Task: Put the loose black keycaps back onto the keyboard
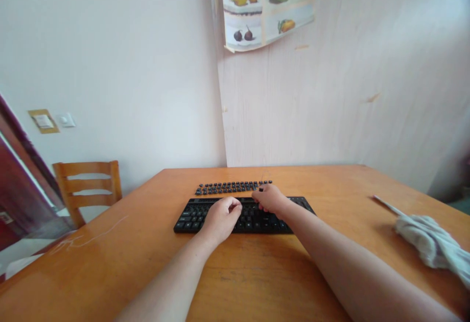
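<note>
A black keyboard (186,218) lies lengthwise before me on the wooden table. Behind it, small black loose keycaps (227,186) are lined up in rows. My left hand (223,217) is over the keyboard's middle, thumb and fingers curled together; whatever they may hold is hidden. At the right end of the keycap rows, above the keyboard's back edge, my right hand (270,198) has its fingers pinched around what looks like a small dark keycap. My right hand and forearm cover part of the keyboard's right side.
A grey cloth (428,239) lies on the table (242,273) at the right, beside a thin stick-like tool (389,205). White thread (91,238) trails near the left edge. A wooden chair (88,185) stands to the left, and a wall with a fruit poster (264,6) rises behind.
</note>
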Available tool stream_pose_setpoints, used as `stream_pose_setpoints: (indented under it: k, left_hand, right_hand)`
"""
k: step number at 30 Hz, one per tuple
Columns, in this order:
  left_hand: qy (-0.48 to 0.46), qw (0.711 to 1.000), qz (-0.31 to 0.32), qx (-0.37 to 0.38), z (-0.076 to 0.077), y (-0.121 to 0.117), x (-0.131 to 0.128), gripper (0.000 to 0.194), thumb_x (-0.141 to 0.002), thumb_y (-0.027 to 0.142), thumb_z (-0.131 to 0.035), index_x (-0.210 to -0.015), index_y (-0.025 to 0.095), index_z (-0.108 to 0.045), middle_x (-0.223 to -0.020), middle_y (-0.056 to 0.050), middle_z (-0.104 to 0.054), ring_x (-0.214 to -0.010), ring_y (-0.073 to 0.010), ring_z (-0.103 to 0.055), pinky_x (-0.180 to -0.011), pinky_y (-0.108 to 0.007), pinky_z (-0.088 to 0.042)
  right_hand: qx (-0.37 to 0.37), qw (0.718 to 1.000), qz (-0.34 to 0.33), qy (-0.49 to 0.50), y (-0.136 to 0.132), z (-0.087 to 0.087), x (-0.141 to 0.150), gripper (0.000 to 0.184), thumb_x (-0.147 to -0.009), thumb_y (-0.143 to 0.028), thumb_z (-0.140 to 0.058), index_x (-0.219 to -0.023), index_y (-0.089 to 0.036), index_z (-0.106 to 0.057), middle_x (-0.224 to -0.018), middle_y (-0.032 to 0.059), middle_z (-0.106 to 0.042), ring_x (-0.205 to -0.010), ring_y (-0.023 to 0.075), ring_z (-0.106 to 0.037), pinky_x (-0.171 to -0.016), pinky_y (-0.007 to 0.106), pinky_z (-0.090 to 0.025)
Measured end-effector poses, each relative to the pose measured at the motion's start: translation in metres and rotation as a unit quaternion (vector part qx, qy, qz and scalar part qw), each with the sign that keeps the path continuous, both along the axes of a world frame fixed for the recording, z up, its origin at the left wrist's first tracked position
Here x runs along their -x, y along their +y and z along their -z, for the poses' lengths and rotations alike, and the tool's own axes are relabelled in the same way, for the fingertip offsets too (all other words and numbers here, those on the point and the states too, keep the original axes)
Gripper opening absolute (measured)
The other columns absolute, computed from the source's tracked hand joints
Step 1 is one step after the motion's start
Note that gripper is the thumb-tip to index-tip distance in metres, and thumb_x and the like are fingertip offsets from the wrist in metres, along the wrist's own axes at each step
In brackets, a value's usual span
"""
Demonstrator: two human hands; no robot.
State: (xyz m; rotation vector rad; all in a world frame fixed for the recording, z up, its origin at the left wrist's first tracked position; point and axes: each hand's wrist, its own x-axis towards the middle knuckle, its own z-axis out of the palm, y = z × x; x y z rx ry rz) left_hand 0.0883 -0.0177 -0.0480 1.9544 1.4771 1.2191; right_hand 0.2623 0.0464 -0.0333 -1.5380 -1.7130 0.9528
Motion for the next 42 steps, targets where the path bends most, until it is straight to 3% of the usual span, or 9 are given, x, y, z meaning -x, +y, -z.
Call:
stream_pose_setpoints:
  k: [18, 23, 28, 32, 36, 42]
  left_hand:
    - [0.007, 1.000, 0.005, -0.010, 0.001, 0.002, 0.002, 0.019, -0.080, 0.035, -0.056, -0.079, 0.022, -0.069, -0.078, -0.004, -0.069, -0.074, -0.0200, -0.061, -0.073, -0.031, -0.044]
    - [-0.084, 0.996, -0.001, 0.010, -0.001, 0.004, 0.001, 0.021, -0.080, 0.037, -0.058, -0.087, 0.020, -0.069, -0.086, -0.006, -0.070, -0.082, -0.0204, -0.063, -0.078, -0.032, -0.045]
    - [-0.283, 0.948, 0.053, 0.132, -0.005, 0.000, -0.003, 0.029, -0.078, 0.038, -0.063, -0.098, 0.017, -0.064, -0.095, -0.009, -0.071, -0.082, -0.0177, -0.064, -0.073, -0.030, -0.046]
    - [-0.387, 0.901, 0.095, 0.172, -0.006, -0.001, -0.004, 0.030, -0.076, 0.040, -0.068, -0.094, 0.016, -0.064, -0.090, -0.010, -0.071, -0.077, -0.0151, -0.064, -0.072, -0.028, -0.047]
    - [-0.431, 0.876, 0.109, 0.185, -0.005, 0.001, -0.004, 0.028, -0.076, 0.036, -0.071, -0.093, 0.015, -0.064, -0.090, -0.008, -0.070, -0.074, -0.0124, -0.063, -0.072, -0.026, -0.046]
    - [-0.433, 0.874, 0.106, 0.193, -0.005, 0.001, -0.003, 0.027, -0.073, 0.030, -0.074, -0.092, 0.014, -0.064, -0.088, -0.007, -0.070, -0.072, -0.0110, -0.062, -0.070, -0.024, -0.045]
  right_hand:
    - [0.039, 0.986, 0.034, 0.159, 0.007, -0.003, -0.010, 0.017, -0.074, -0.028, -0.052, -0.061, -0.018, -0.050, -0.042, -0.0038, -0.046, -0.031, 0.0060, -0.031, -0.032, 0.020, -0.020]
    - [0.004, 0.977, -0.007, 0.213, -0.005, -0.014, 0.002, 0.018, -0.077, -0.031, -0.051, -0.064, -0.018, -0.051, -0.046, -0.0041, -0.049, -0.033, 0.0056, -0.035, -0.033, 0.019, -0.022]
    - [-0.041, 0.966, -0.059, 0.250, -0.020, -0.025, 0.012, 0.022, -0.077, -0.037, -0.054, -0.066, -0.017, -0.052, -0.046, -0.0041, -0.051, -0.033, 0.0055, -0.037, -0.034, 0.019, -0.024]
    - [-0.054, 0.961, -0.081, 0.258, -0.024, -0.026, 0.016, 0.024, -0.078, -0.038, -0.056, -0.065, -0.018, -0.051, -0.048, -0.0043, -0.053, -0.034, 0.0056, -0.039, -0.035, 0.019, -0.026]
    - [-0.050, 0.964, -0.089, 0.248, -0.026, -0.024, 0.018, 0.027, -0.079, -0.039, -0.057, -0.063, -0.019, -0.048, -0.047, -0.0047, -0.052, -0.034, 0.0059, -0.041, -0.035, 0.018, -0.027]
    - [-0.057, 0.964, -0.105, 0.236, -0.029, -0.024, 0.019, 0.029, -0.081, -0.042, -0.056, -0.065, -0.019, -0.049, -0.048, -0.0043, -0.054, -0.036, 0.0070, -0.044, -0.036, 0.018, -0.029]
